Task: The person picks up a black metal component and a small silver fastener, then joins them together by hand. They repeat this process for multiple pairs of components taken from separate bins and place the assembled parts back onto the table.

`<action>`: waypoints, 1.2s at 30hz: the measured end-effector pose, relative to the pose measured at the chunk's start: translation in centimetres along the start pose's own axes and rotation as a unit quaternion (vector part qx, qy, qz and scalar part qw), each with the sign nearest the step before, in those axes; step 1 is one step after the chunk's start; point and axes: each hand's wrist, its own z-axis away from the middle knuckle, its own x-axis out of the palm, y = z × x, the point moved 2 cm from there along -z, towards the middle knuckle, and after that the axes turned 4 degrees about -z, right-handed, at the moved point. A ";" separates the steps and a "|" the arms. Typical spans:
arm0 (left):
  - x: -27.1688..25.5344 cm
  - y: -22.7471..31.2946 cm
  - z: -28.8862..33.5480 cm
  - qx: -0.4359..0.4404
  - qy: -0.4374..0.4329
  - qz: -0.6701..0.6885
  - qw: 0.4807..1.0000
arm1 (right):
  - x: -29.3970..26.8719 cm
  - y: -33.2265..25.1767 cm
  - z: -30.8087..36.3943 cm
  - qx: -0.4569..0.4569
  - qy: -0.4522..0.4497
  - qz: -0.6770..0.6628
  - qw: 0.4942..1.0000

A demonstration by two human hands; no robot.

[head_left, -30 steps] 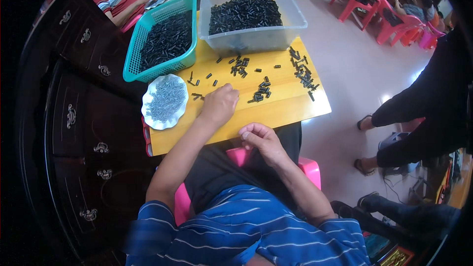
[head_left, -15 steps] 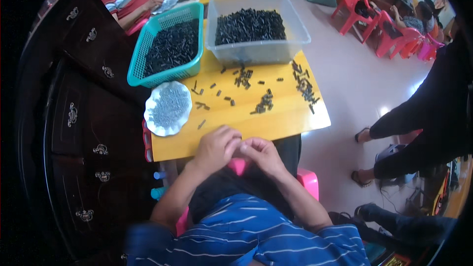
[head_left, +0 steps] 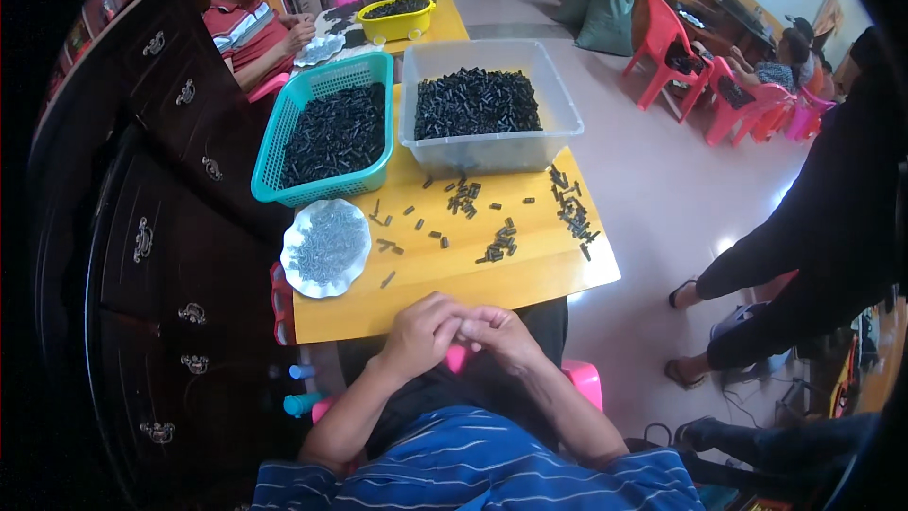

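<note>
My left hand and my right hand meet just off the near edge of the yellow table. Fingers and thumbs of both are pinched together, and whatever sits between them is hidden or too small to make out. Several short black tube-shaped pieces lie beyond the hands, in a loose cluster, another pile near the right edge, and scattered singly. To the left, a white scalloped plate holds many small silvery pieces.
Behind the plate stands a teal mesh basket, beside a clear plastic bin; both hold heaps of black pieces. A person works at the far left near a yellow tub. Dark drawers flank the table; someone in black trousers stands right.
The view has tilted up, so the table and its contents sit lower in the picture. My right hand has closed in against my left, narrowing the gap between the fingertips.
</note>
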 end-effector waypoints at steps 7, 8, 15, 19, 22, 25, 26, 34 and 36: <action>-0.3 0.6 0.0 0.042 0.000 -0.047 0.998 | -0.5 0.6 -0.1 0.029 -0.016 -0.046 0.998; -0.2 0.7 0.1 0.022 0.003 -0.026 0.999 | -0.4 0.4 0.0 0.026 -0.016 -0.044 0.999; 0.3 1.2 0.4 -0.011 0.030 0.036 0.999 | -0.1 -0.2 0.1 0.023 -0.033 -0.146 0.989; 1.0 1.0 1.0 -0.067 0.061 0.066 0.994 | -0.1 0.2 0.2 0.005 -0.021 -0.175 0.984; 2.2 -0.6 2.0 -0.138 0.059 0.106 0.983 | 0.1 0.5 0.1 -0.018 -0.001 -0.156 0.988; 2.9 -0.9 2.1 -0.245 0.035 0.386 0.889 | -0.1 0.4 0.5 -0.054 0.043 -0.066 0.995; 3.2 -1.4 2.3 -0.248 0.035 0.387 0.887 | 0.3 0.2 0.7 -0.051 0.045 -0.067 0.995; 6.1 -5.3 4.8 -0.349 0.014 0.596 0.723 | 2.2 -2.7 1.5 -0.263 0.120 0.388 0.875; 6.2 -5.7 4.9 -0.343 0.004 0.613 0.712 | 2.6 -3.3 1.7 -0.261 0.111 0.410 0.867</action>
